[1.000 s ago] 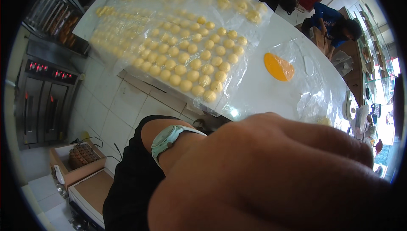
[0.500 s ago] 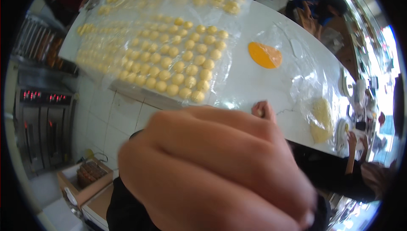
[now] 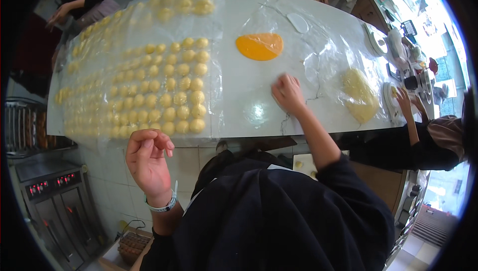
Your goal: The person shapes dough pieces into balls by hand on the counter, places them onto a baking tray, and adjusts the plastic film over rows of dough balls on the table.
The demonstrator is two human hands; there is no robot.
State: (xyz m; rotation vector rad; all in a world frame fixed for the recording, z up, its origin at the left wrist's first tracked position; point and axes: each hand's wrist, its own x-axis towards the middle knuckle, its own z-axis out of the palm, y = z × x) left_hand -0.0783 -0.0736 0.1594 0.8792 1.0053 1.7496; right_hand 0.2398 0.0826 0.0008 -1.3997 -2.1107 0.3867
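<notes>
The bare right hand (image 3: 288, 94) is over the glossy white worktop (image 3: 239, 116), fingers curled inward; whether they pinch anything cannot be told. The left hand (image 3: 149, 164), palm showing, has loosely bent fingers near rows of round, pale-yellow dough balls (image 3: 197, 97) under clear plastic sheeting (image 3: 215, 72). A flat, orange, half-oval piece (image 3: 256, 47) lies beyond the right hand; a large yellow dough lump (image 3: 359, 97) lies to its right.

No lettering is legible; red lit displays (image 3: 37, 189) on the grey metal two-door oven (image 3: 60, 209) appear too small to read.
</notes>
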